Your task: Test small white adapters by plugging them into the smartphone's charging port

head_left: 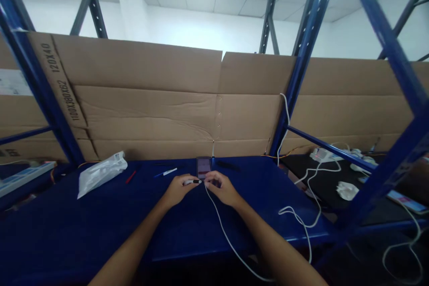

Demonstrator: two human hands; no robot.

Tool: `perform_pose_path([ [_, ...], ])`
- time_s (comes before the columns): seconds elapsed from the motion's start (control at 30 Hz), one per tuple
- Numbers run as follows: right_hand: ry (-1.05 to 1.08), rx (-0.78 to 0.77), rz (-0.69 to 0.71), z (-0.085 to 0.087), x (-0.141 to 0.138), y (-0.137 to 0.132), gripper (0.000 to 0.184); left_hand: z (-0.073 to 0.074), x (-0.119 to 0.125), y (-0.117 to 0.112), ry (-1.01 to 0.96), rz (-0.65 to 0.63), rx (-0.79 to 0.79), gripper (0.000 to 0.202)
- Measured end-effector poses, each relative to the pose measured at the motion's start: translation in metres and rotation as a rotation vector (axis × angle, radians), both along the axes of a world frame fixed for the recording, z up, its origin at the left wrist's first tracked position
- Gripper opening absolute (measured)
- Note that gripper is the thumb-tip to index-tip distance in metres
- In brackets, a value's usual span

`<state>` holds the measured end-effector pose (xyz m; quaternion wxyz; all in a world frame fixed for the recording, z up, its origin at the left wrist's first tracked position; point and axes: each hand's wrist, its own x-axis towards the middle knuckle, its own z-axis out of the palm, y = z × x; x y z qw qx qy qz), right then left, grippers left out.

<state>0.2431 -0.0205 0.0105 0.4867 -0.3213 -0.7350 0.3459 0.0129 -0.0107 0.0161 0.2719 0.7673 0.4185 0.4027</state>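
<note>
My left hand (178, 189) is closed around a small white, pen-like stick with a black end (192, 182), which points right. Facing it, my right hand (224, 190) pinches the end of a white cable (219, 221); the fingers hide its plug. The cable end and the stick's black end are close together, and I cannot tell whether they touch. Just behind my hands a phone (203, 166) with a lit screen stands or lies at the back of the blue tabletop (187, 228). The cable runs down over the table's front edge.
A white plastic bag (102, 172), a red pen-like item (131, 177) and a blue-and-white pen (166, 173) lie to the left. Cardboard (150, 107) walls the back. Blue posts (298, 71) frame the bench. At right are another loose white cable (296, 214) and a power strip (325, 155).
</note>
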Motion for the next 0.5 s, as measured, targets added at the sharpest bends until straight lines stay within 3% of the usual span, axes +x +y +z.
perform_pose_path([
  [0.1, 0.173, -0.146, 0.150, -0.002, -0.010, -0.002, 0.034, 0.004, 0.012, -0.005, -0.080, 0.002, -0.002, 0.034],
  [0.27, 0.275, -0.282, 0.217, 0.000, -0.014, -0.004, 0.037, 0.005, 0.020, -0.010, -0.134, -0.020, -0.076, 0.037],
  [0.4, 0.215, -0.196, 0.143, 0.000, -0.013, -0.001, 0.037, 0.004, 0.020, -0.011, -0.134, -0.037, -0.136, 0.040],
  [0.5, 0.112, -0.041, -0.003, 0.004, -0.003, 0.003, 0.034, 0.004, 0.016, -0.010, -0.045, 0.050, -0.055, 0.042],
])
